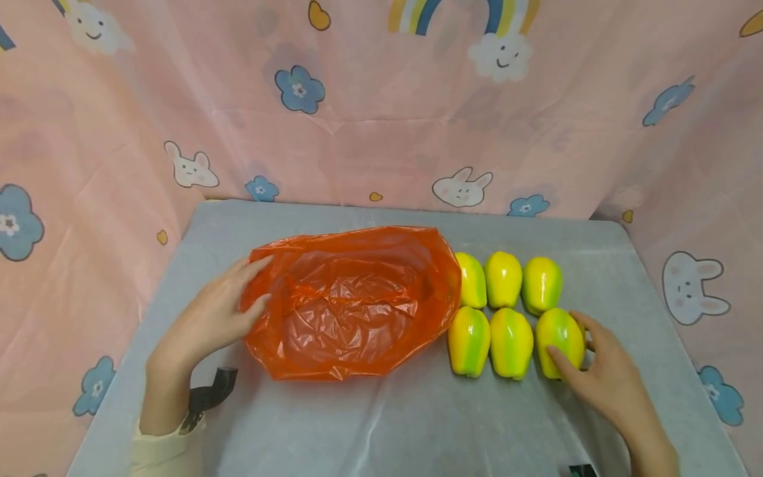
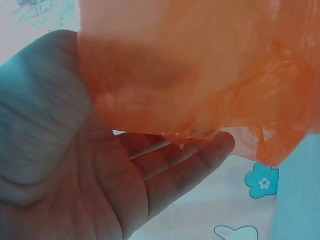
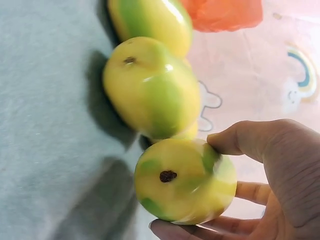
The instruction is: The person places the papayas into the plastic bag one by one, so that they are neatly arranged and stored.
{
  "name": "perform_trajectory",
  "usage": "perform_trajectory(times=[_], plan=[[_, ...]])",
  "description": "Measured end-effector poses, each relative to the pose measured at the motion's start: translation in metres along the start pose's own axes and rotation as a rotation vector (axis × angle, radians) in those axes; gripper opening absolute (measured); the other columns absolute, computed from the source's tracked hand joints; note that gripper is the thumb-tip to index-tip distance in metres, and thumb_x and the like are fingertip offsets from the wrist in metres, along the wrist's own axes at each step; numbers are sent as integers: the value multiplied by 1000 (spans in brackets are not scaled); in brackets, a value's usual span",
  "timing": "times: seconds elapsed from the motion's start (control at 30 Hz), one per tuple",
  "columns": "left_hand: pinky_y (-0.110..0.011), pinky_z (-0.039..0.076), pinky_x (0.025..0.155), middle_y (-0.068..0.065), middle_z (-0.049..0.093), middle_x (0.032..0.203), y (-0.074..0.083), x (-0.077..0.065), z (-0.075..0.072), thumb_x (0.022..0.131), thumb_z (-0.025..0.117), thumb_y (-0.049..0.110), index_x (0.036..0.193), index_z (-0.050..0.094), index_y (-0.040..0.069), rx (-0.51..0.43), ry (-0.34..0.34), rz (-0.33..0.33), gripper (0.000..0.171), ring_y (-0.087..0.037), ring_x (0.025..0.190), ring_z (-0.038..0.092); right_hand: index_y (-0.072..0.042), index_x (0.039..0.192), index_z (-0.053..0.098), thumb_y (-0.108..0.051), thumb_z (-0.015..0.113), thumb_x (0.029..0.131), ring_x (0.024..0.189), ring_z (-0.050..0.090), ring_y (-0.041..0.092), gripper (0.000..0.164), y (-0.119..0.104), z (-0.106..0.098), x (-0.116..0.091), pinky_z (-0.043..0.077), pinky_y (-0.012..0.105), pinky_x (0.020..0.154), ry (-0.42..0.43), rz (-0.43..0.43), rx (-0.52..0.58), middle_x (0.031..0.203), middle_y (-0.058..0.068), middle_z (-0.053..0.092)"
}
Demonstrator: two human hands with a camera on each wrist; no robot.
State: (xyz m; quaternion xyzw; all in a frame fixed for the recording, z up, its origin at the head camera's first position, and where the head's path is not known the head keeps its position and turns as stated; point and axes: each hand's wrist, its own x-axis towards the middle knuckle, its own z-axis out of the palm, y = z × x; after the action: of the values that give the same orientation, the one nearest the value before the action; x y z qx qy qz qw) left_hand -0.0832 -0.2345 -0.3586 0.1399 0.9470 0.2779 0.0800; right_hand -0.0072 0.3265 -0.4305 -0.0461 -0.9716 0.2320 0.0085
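Note:
An orange-red plastic bag (image 1: 352,331) lies with its mouth spread wide on the table. My left hand (image 1: 217,311) touches the bag's left side with extended fingers; in the left wrist view the bag's thin film (image 2: 150,75) covers part of that hand. To the right of the bag, several glossy yellow-green mangoes (image 1: 510,344) sit in two rows. My right hand (image 1: 614,381) grips the front-right mango (image 1: 559,341), thumb on the near side and fingers round the far side. In the right wrist view this mango (image 3: 182,182) shows its dark stem end.
A grey cloth covers the table (image 1: 417,424). Behind it and at both sides hangs a pink curtain (image 1: 369,146) with rabbits, flowers and rainbows. The bag's right rim meets the nearest mangoes. A black strap piece (image 1: 214,391) sticks out at the left wrist.

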Motion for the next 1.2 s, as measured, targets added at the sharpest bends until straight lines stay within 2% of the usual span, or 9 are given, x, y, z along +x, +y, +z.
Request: perform_trajectory(times=[0.17, 0.23, 0.43, 0.6, 0.83, 1.0, 1.1, 1.2], plan=[[-72, 37, 118, -24, 35, 170, 2, -1, 0, 101, 66, 16, 163, 39, 7, 5, -6, -10, 68, -50, 155, 35, 7, 155, 40, -33, 77, 96, 111, 59, 65, 80, -10, -11, -4, 64, 54, 66, 12, 5, 50, 145, 42, 49], [-71, 38, 117, -25, 35, 170, 2, -2, 1, 101, 66, 15, 163, 38, 6, 5, -8, -10, 69, -50, 155, 35, 5, 156, 40, -30, 78, 96, 112, 59, 66, 80, -15, -16, -5, 64, 43, 61, 16, -11, 79, 146, 40, 48], [-71, 40, 116, -27, 37, 168, 3, -2, 3, 99, 65, 8, 163, 38, 3, 10, 14, 14, 70, -51, 152, 38, -3, 159, 39, -22, 80, 94, 116, 59, 64, 79, -31, -28, -7, 52, 12, 60, 23, -71, 187, 152, 34, 48], [-70, 43, 114, -27, 40, 165, 4, 1, 3, 98, 64, 5, 162, 39, 2, 19, 30, 33, 69, -51, 149, 43, -8, 161, 38, -21, 80, 94, 119, 59, 62, 81, -47, -35, -4, 51, 8, 64, 42, -97, 221, 156, 31, 47], [-69, 42, 115, -27, 40, 165, 3, 3, 5, 96, 62, 1, 161, 39, 0, 18, 30, 53, 69, -50, 149, 43, -15, 164, 35, -23, 79, 95, 125, 55, 62, 83, -69, -39, 2, 52, 11, 69, -11, -126, 254, 162, 30, 38], [-68, 45, 113, -27, 38, 167, 5, 3, 5, 97, 62, 1, 162, 39, 1, 5, 25, 42, 69, -50, 150, 42, -14, 160, 39, -21, 82, 93, 125, 58, 57, 80, -86, -44, 6, 54, 12, 71, -29, -178, 299, 162, 25, 39], [-69, 45, 113, -28, 35, 168, 7, 3, 3, 97, 62, 1, 162, 38, 1, 2, 17, 24, 70, -52, 151, 40, -15, 159, 39, -18, 81, 93, 125, 61, 46, 78, -99, -46, 8, 57, 13, 74, -37, -223, 341, 163, 19, 40], [-69, 44, 113, -30, 32, 169, 7, 3, 2, 97, 61, 1, 162, 38, -1, 5, 16, 16, 69, -53, 151, 39, -18, 159, 38, -15, 79, 94, 125, 63, 21, 77, -111, -48, 10, 59, 16, 78, -55, -254, 387, 161, 11, 42]])
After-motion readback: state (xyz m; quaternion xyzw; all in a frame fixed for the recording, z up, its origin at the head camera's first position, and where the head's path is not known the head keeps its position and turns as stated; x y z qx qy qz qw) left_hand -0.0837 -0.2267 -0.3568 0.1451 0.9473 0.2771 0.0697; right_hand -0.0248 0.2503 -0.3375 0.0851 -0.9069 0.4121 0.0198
